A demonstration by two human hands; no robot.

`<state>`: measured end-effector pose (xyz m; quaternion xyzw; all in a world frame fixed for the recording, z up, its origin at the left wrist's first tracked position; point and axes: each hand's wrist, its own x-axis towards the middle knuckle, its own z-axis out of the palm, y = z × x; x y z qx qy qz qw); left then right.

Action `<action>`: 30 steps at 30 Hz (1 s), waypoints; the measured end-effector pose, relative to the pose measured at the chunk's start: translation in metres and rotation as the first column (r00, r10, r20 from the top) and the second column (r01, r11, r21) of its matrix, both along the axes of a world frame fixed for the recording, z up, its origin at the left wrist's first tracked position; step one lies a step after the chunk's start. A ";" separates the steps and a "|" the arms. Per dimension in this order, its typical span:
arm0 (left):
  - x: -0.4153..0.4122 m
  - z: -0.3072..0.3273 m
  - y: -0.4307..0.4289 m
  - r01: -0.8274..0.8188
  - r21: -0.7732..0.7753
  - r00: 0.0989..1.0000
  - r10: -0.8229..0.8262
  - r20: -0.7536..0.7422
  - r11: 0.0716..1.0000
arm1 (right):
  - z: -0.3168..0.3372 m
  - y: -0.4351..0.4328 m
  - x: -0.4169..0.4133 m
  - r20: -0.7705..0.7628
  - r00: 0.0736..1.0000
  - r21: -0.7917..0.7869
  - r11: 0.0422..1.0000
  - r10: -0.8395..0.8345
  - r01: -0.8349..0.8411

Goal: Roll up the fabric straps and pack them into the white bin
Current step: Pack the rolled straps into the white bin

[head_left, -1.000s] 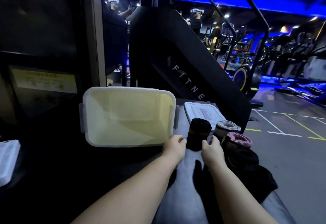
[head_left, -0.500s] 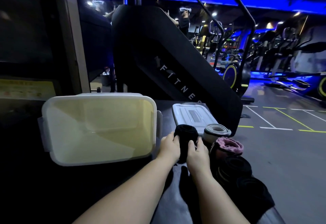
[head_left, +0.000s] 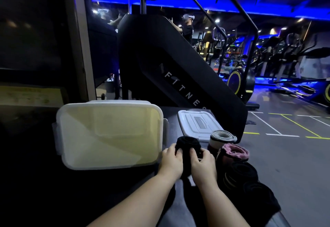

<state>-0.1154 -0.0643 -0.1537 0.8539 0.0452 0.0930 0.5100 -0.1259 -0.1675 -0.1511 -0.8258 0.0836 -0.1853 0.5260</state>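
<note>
I read left hand [head_left: 171,162] and right hand [head_left: 203,165] curled around the black rolled fabric strap [head_left: 188,143]. It stands just right of the white plastic bin [head_left: 110,104].

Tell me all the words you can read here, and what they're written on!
"FITNE": white letters down the side of the black stair machine; the rest is hidden.
Yellow sign, far left: too blurred to read.
Grey patch on the white lid: nothing readable.
</note>
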 end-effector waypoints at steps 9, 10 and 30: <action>-0.022 0.007 0.010 0.065 0.087 0.995 -0.058 -0.084 0.994 | 0.005 -0.004 -0.016 -0.076 0.994 -0.013 0.997 0.073 -0.074; -0.025 0.009 0.011 0.071 0.086 0.994 -0.063 -0.089 0.994 | 0.006 -0.003 -0.020 -0.087 0.993 -0.034 0.996 0.075 -0.078; -0.086 0.016 0.119 0.002 -0.201 1.000 -0.007 -0.024 0.980 | 0.020 0.078 -0.083 -0.117 0.939 0.172 0.938 0.324 -0.302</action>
